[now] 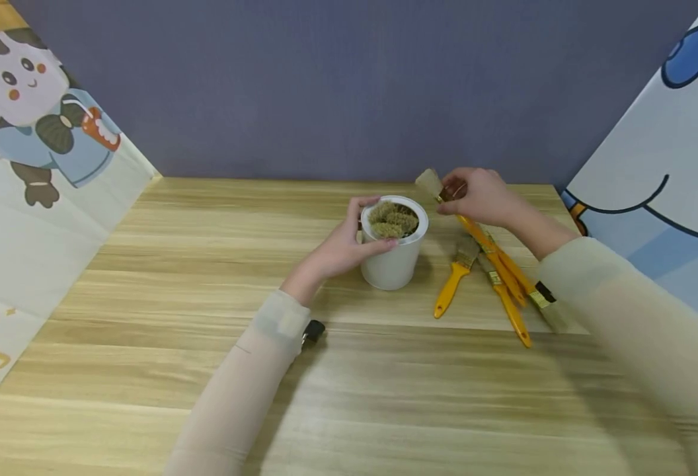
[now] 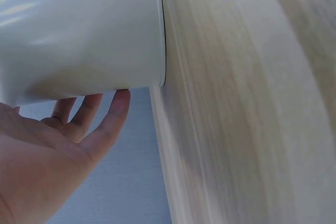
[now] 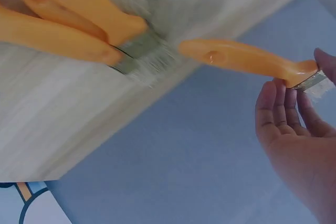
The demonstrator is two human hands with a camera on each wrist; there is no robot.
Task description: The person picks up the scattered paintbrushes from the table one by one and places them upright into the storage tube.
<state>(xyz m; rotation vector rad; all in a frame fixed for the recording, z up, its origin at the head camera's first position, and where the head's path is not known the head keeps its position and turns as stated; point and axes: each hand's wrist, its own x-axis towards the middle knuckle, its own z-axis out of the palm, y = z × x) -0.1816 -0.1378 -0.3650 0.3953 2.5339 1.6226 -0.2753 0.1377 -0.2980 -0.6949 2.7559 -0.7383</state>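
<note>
A white round pot (image 1: 389, 268) stands on the table, with tan-green bristly clumps (image 1: 389, 221) showing inside its rim. My left hand (image 1: 338, 248) grips it from the left, thumb across the near rim and fingers round the far side. In the left wrist view the fingers lie along the pot's smooth wall. To the right of the pot, my right hand (image 1: 481, 195) pinches a paintbrush (image 3: 247, 59) near its metal collar. Its pale bristles point up and left, and its orange handle slants down over other paintbrushes (image 1: 509, 307).
Several orange-handled paintbrushes lie crossed on the table's right side; one brush (image 1: 453, 284) lies nearest the pot. A grey-blue wall (image 1: 349, 92) rises behind the wooden table (image 1: 194, 277). Cartoon panels flank it left and right. A small black clip-like piece (image 1: 313, 330) shows by my left sleeve.
</note>
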